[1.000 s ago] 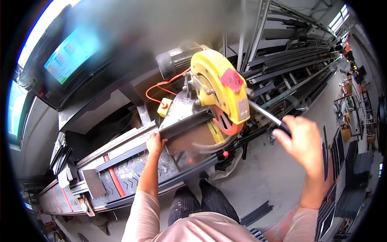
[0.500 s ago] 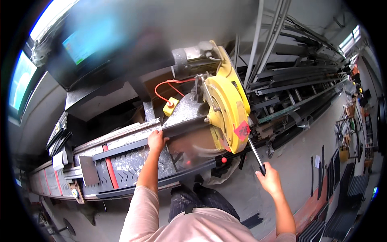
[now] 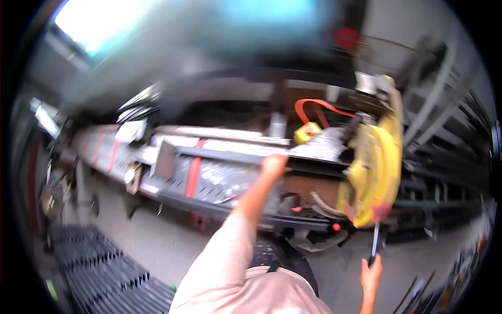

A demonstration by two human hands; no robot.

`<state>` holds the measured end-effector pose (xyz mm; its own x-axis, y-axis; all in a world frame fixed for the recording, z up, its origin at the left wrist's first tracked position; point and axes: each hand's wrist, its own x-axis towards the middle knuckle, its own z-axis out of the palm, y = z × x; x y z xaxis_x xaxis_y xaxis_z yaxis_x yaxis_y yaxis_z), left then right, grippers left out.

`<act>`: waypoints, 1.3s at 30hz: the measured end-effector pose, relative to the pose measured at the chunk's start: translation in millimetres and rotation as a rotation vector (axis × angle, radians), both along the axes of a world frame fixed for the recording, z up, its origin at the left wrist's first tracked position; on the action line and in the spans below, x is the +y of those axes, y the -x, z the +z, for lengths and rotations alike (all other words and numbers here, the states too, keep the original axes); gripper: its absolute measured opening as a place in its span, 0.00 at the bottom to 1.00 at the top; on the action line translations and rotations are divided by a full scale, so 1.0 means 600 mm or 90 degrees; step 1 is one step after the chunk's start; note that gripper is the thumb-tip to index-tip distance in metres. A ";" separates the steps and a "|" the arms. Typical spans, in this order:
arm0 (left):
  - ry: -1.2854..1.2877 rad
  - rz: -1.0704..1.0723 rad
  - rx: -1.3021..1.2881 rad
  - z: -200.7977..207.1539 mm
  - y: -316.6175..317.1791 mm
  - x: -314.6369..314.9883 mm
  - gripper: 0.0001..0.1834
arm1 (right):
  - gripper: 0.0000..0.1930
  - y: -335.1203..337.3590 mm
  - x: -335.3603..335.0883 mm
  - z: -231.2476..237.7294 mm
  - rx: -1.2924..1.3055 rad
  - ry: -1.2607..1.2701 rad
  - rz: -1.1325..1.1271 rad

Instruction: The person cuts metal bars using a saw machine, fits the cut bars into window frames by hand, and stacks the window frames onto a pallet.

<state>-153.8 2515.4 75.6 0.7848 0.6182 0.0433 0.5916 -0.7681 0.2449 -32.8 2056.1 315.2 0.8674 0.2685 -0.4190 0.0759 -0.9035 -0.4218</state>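
Note:
My left hand (image 3: 274, 167) is closed over a long dark metal bar (image 3: 225, 157), which lies along the back rail of the saw bench (image 3: 214, 180). The bar runs right toward a yellow cut-off saw (image 3: 374, 167). Its long handle (image 3: 375, 238) slopes down to the near side, ending in a black grip. Around that grip is my right hand (image 3: 371, 275), blurred by motion. A metal stop block (image 3: 166, 159) stands on the bench near the bar's left end.
A yellow switch box (image 3: 307, 133) with a red cable sits behind the bench. Stacked dark profiles (image 3: 112, 272) lie at the lower left. Racks of long stock (image 3: 444, 172) stand at the right. A red knob (image 3: 336, 227) is near the bench's front edge.
The view has swung left, so bench and saw appear farther right and the profile stack shows at lower left. Both hands keep their places on the bar and the handle.

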 end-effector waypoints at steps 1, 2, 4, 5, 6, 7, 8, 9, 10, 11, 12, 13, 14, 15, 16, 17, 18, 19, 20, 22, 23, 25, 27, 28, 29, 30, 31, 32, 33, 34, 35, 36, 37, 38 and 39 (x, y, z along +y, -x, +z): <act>0.019 0.004 -0.009 0.004 -0.006 0.000 0.21 | 0.15 -0.005 -0.039 -0.044 -0.060 -0.033 0.021; 0.007 0.011 -0.014 -0.001 -0.004 0.002 0.22 | 0.14 -0.003 -0.051 -0.062 -0.107 -0.109 0.053; 0.035 0.029 0.012 -0.008 0.004 0.003 0.23 | 0.13 -0.003 -0.024 -0.041 -0.019 -0.082 0.024; 0.047 0.036 0.022 -0.007 0.014 0.006 0.23 | 0.13 -0.006 -0.022 -0.046 -0.014 -0.083 0.037; 0.059 0.039 0.030 -0.006 0.022 0.008 0.23 | 0.13 -0.008 -0.027 -0.053 0.000 -0.087 0.049; 0.060 0.047 0.031 -0.005 0.026 0.009 0.23 | 0.12 -0.010 -0.029 -0.058 0.014 -0.090 0.059; 0.049 0.042 0.023 -0.003 0.027 0.010 0.22 | 0.12 -0.012 -0.026 -0.058 0.015 -0.089 0.062; 0.037 0.036 0.015 -0.001 0.027 0.010 0.22 | 0.12 -0.012 -0.024 -0.059 0.023 -0.080 0.051; 0.039 0.037 0.015 0.001 0.028 0.010 0.22 | 0.12 -0.012 -0.023 -0.058 0.031 -0.071 0.040; 0.033 0.036 0.006 0.006 0.026 0.009 0.22 | 0.12 -0.012 -0.021 -0.055 0.030 -0.070 0.040; 0.028 0.035 -0.004 0.008 0.026 0.008 0.22 | 0.11 -0.010 -0.018 -0.051 0.030 -0.073 0.041; 0.029 0.034 -0.004 0.006 0.027 0.007 0.22 | 0.11 -0.008 -0.017 -0.049 0.029 -0.075 0.041; 0.025 0.031 -0.009 0.005 0.027 0.008 0.22 | 0.11 -0.009 -0.017 -0.049 0.028 -0.075 0.041; 0.020 0.028 -0.014 0.003 0.027 0.008 0.22 | 0.11 -0.008 -0.018 -0.050 0.026 -0.075 0.041; 0.020 0.028 -0.014 0.002 0.028 0.007 0.22 | 0.11 -0.007 -0.019 -0.051 0.023 -0.075 0.041; 0.014 0.035 -0.019 0.000 0.030 0.006 0.22 | 0.11 -0.006 -0.017 -0.048 0.024 -0.074 0.041; 0.009 0.041 -0.024 -0.001 0.033 0.004 0.22 | 0.10 -0.003 -0.011 -0.044 0.026 -0.067 0.042; 0.010 0.040 -0.023 -0.003 0.035 0.004 0.22 | 0.10 0.000 -0.011 -0.041 0.028 -0.060 0.043; 0.024 0.037 -0.014 -0.003 0.029 0.005 0.22 | 0.10 0.000 -0.023 -0.049 0.024 -0.057 0.034; 0.017 0.024 -0.018 -0.002 0.021 0.004 0.22 | 0.13 -0.005 -0.051 -0.083 -0.084 -0.108 0.076; 0.010 0.017 -0.001 -0.003 0.012 0.004 0.23 | 0.13 -0.003 -0.055 -0.089 -0.085 -0.079 0.069; -0.009 0.015 0.008 -0.006 0.024 0.011 0.23 | 0.15 0.008 0.012 -0.022 0.022 -0.018 -0.020; 0.014 0.021 0.002 0.004 0.016 0.008 0.24 | 0.16 -0.003 -0.021 -0.054 -0.058 -0.032 0.059; 0.012 0.018 -0.006 0.010 0.023 0.011 0.23 | 0.16 -0.001 -0.019 -0.054 -0.100 -0.039 0.100; 0.024 0.018 0.016 0.022 0.019 0.010 0.22 | 0.16 -0.003 -0.017 -0.056 -0.061 -0.027 0.056; 0.036 0.018 0.012 0.021 0.019 0.012 0.22 | 0.16 -0.003 -0.013 -0.058 -0.046 -0.021 0.030; 0.030 0.010 0.003 0.018 0.023 0.013 0.21 | 0.16 0.000 -0.002 -0.047 -0.046 -0.014 0.038; 0.021 0.006 -0.006 0.017 0.029 0.015 0.21 | 0.16 0.000 0.002 -0.045 -0.097 0.015 0.092; 0.026 0.004 -0.003 0.019 0.027 0.015 0.21 | 0.16 0.001 0.001 -0.049 -0.097 0.035 0.085; 0.027 0.009 0.004 0.022 0.029 0.014 0.22 | 0.16 0.001 0.008 -0.042 -0.091 0.038 0.089; 0.029 0.006 0.000 0.024 0.024 0.012 0.22 | 0.16 0.001 0.006 -0.039 -0.087 0.049 0.078; 0.028 0.006 0.000 0.024 0.024 0.009 0.22 | 0.16 0.003 0.005 -0.041 -0.080 0.057 0.071; 0.021 -0.004 -0.006 0.024 0.021 0.007 0.22 | 0.16 0.004 0.004 -0.038 -0.087 0.059 0.050; 0.014 -0.012 -0.011 0.024 0.020 0.005 0.22 | 0.16 0.005 0.003 -0.036 -0.079 0.069 0.046; 0.013 -0.009 -0.007 0.023 0.019 0.003 0.22 | 0.15 0.007 0.001 -0.036 -0.071 0.079 0.045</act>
<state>-165.0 2516.9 89.3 0.7930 0.6079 0.0395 0.5778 -0.7711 0.2675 -36.9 2056.8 293.4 0.8913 0.2826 -0.3547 0.1809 -0.9387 -0.2934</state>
